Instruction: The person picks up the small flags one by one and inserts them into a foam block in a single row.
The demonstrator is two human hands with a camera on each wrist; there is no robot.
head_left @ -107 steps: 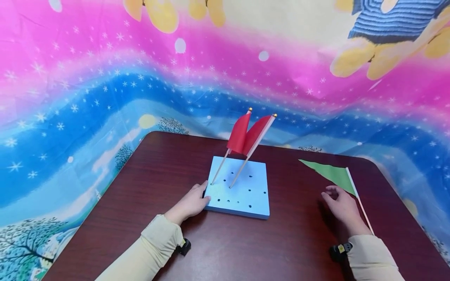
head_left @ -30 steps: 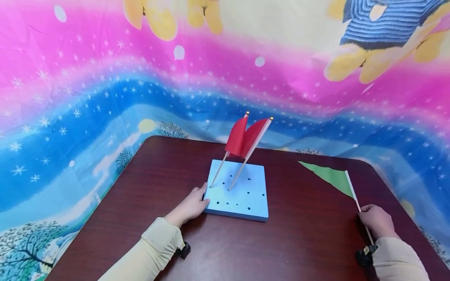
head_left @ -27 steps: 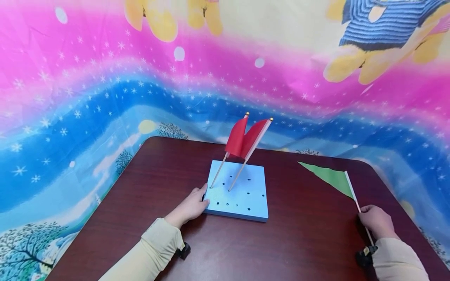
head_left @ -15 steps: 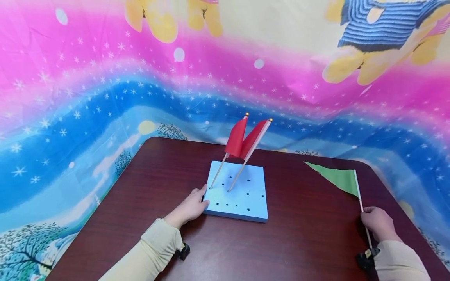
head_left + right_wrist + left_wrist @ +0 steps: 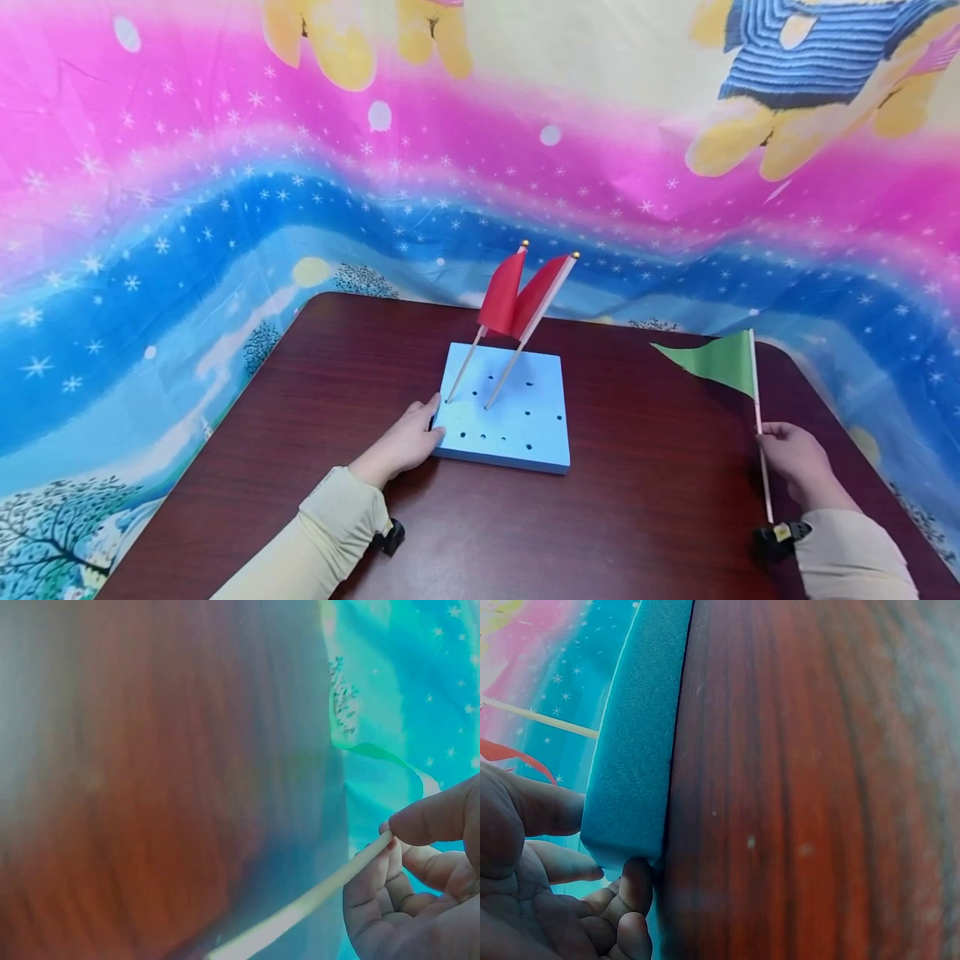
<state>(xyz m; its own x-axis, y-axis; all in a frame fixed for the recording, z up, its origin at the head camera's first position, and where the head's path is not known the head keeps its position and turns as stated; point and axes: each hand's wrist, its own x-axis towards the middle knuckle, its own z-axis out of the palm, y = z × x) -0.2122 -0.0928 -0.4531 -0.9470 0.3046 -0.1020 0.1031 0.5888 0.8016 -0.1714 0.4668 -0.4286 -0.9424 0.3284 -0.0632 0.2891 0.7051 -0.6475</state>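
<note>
My left hand (image 5: pixel 401 442) grips the left edge of a light blue block (image 5: pixel 546 398) dotted with small holes. In the left wrist view the thumb lies on its top while curled fingers (image 5: pixel 636 889) meet its lower corner. Two red flags (image 5: pixel 500 298) on thin sticks lean to the right, each standing in a hole of the block. At the right, my right hand (image 5: pixel 797 460) pinches the pole of a green triangular flag (image 5: pixel 718 362) between thumb and fingertips. The pole's bare lower end (image 5: pixel 300 909) shows in the right wrist view.
A dark brown wooden table (image 5: pixel 637 533) with rounded far corners carries everything. Behind it hangs a patterned cloth (image 5: pixel 225 200) in pink and blue. Black wrist cameras (image 5: pixel 780 540) sit at both cuffs.
My right hand took hold of the green flag's pole, which lay on the table. Since half a second ago the flag has risen and turned more upright. My left hand stays at the block.
</note>
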